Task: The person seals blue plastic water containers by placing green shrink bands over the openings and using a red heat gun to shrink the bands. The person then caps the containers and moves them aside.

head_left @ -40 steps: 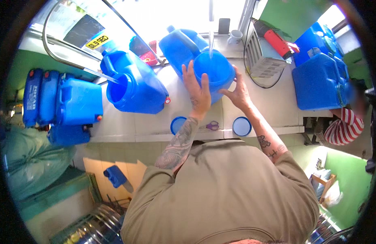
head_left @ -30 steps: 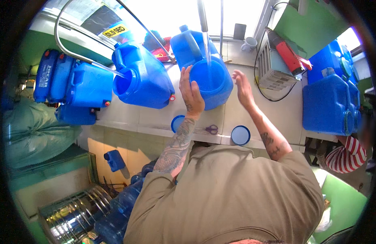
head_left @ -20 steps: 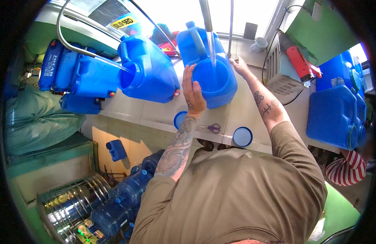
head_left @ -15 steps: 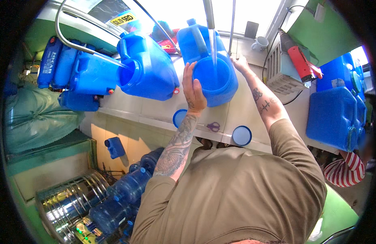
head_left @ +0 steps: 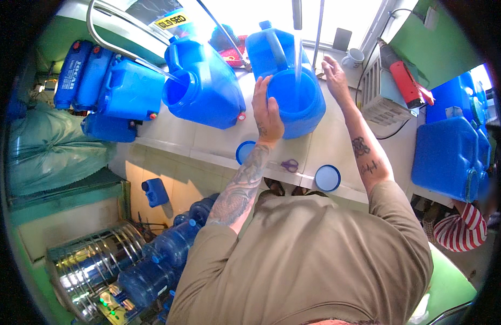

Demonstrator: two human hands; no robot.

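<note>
The left hand (head_left: 268,112) lies flat along the near-left side of a blue jug (head_left: 304,127), its palm against the wall beside the wide round mouth. Its fingers are extended rather than wrapped around anything, pointing away from the body. The jug sits just to the right of this hand, its mouth tilted toward the person and its moulded handle (head_left: 276,47) beyond the fingertips. To the right of those fingers, a stream of water (head_left: 298,73) falls from a metal spout (head_left: 297,15) into the mouth.

The right hand (head_left: 336,80) hangs on the other side of the jug, apart from its wall, near a thin upright rod (head_left: 319,32). Its fingers are bent; whether they meet or pinch something cannot be told. A white mug (head_left: 354,58) stands just beyond and to the right of it, and a red and black tool (head_left: 403,81) lies farther right.

Left of the left hand is a second blue jug (head_left: 215,92). Nearer the body than both hands are one blue lid (head_left: 244,153), purple-handled scissors (head_left: 289,165) and another blue-rimmed lid (head_left: 327,178) on the white counter (head_left: 345,146).
</note>
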